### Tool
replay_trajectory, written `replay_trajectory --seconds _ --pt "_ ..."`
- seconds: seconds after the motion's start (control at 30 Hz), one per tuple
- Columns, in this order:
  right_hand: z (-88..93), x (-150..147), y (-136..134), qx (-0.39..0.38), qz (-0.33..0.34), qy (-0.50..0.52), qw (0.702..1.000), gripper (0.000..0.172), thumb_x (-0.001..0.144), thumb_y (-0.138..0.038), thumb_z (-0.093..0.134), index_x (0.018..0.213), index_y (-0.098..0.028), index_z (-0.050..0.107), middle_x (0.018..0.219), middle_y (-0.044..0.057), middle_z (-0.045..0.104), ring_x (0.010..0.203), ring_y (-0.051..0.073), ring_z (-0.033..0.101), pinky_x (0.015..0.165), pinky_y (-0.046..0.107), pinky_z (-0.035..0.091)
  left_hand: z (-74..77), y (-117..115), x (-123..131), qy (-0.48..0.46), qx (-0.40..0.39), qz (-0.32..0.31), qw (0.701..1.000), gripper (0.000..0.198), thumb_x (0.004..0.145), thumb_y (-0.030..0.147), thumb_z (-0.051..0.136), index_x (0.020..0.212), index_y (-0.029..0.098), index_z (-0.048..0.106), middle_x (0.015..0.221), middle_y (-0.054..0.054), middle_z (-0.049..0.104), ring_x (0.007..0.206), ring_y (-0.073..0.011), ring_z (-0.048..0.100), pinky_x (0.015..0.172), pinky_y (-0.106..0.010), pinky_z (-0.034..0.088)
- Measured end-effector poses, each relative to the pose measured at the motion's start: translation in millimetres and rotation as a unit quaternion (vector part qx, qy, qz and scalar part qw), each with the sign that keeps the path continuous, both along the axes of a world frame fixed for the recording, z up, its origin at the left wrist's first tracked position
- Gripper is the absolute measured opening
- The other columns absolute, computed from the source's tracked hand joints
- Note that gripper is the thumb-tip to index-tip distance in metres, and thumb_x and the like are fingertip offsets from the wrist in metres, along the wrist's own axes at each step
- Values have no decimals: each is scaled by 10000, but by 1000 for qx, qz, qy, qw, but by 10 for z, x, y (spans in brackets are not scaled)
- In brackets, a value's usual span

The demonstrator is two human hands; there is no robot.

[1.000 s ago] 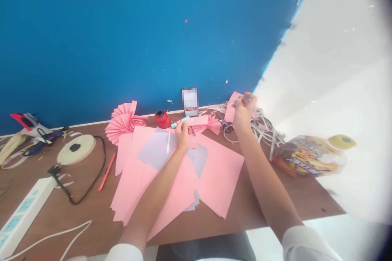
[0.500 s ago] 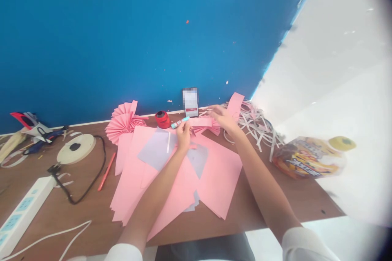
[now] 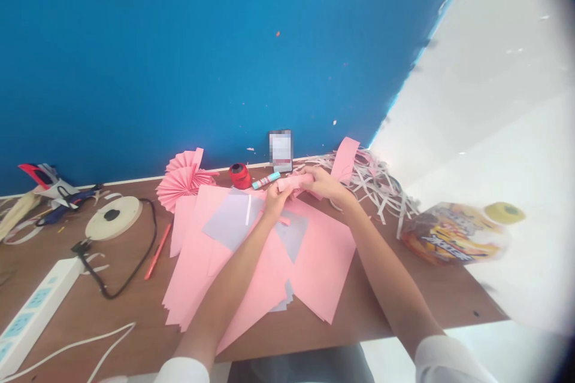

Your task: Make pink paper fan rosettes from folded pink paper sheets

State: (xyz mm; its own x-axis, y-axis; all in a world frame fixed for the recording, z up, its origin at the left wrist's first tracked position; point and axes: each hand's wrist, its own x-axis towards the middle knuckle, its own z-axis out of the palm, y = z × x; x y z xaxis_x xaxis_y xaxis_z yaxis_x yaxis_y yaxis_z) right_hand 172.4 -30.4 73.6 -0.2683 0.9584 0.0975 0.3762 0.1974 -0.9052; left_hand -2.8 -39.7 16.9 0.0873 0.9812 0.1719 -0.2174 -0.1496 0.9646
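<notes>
A folded pink paper piece point(image 3: 294, 182) is held between both hands just in front of the propped phone. My left hand point(image 3: 274, 200) closes on its left end, thumb along the front. At its right end my right hand point(image 3: 324, 182) grips with bent fingers. A teal and white glue stick point(image 3: 266, 181) lies just behind my left hand, apart from the fingers. Beneath my forearms spread pink paper sheets point(image 3: 323, 257) and grey-violet pieces point(image 3: 227, 218). A narrow white strip point(image 3: 248, 209) rests on one of these. The fingers hide part of the folded paper.
Pleated pink fans point(image 3: 177, 185), a red roll point(image 3: 239, 176) and a phone point(image 3: 281, 152) stand near the wall. White paper strips point(image 3: 381, 185) pile up at right beside a bottle point(image 3: 456, 233). A red pen point(image 3: 157, 251), cable reel point(image 3: 114, 221) and power strip point(image 3: 40, 311) lie left.
My right hand has come down and left onto the pink paper. The left hand, earlier at the glue stick, now grips the paper's left end. The glue stick lies behind it.
</notes>
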Motion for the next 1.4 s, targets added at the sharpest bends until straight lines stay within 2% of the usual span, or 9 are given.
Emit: replay_trajectory --seconds 0.13,0.33,0.57,0.8,0.97,1.13,1.23,1.33,1.4 --pt "-14 4 4 -29 9 46 998 280 715 -178 585 992 -204 612 679 -26 633 504 114 533 436 211 397 -19 9 -6 -8 1 -23 1000 271 762 382 706 888 158 619 643 -11 652 520 -108 552 581 -251 438" --pt "109 26 -22 -81 4 155 985 287 711 -139 587 989 -201 549 730 -15 663 595 136 632 570 259 511 0 27 -17 -67 -45 -83 993 458 700 353 748 1088 165 596 720 -27 695 501 -107 568 568 -259 446" --pt "154 100 -37 -121 -20 175 977 130 699 -174 613 828 -175 600 607 17 660 521 149 633 477 228 438 90 -6 -47 -110 -96 -150 978 524 711 308 732 1196 175 585 860 -83 738 503 -102 585 562 -250 432" --pt "142 162 -24 -130 -2 228 965 158 686 -226 662 834 -170 661 588 17 666 488 130 617 465 212 427 44 29 -80 -142 -122 -166 968 431 715 249 719 1128 162 630 870 -88 736 562 -101 601 584 -244 435" --pt "74 167 13 -122 10 291 949 151 677 -255 678 797 -164 697 644 31 687 563 145 651 563 245 496 30 45 -103 -163 -133 -168 963 360 711 244 726 1059 174 667 878 -78 729 647 -114 631 631 -245 460" --pt "34 186 36 -80 5 290 954 96 709 -214 584 697 -170 669 635 28 668 564 150 648 613 277 514 57 26 -123 -160 -121 -199 959 260 684 214 704 940 171 687 907 -81 721 666 -127 639 690 -281 491" --pt "44 204 35 -57 21 266 962 145 704 -192 518 672 -167 657 640 34 661 547 156 637 603 291 503 55 21 -118 -162 -112 -218 956 229 746 322 667 906 158 673 939 -105 719 707 -160 666 712 -310 507" --pt "82 202 12 -38 16 223 974 185 737 -226 481 651 -171 635 610 34 639 551 156 625 580 280 477 43 16 -86 -154 -104 -198 962 335 826 476 599 868 148 654 928 -124 722 703 -177 677 672 -314 514" --pt "105 188 -7 -16 5 192 981 197 762 -250 477 637 -178 612 586 25 617 546 146 598 566 268 452 48 1 -58 -133 -99 -183 969 346 819 494 629 890 155 635 911 -113 726 692 -166 679 650 -287 506"
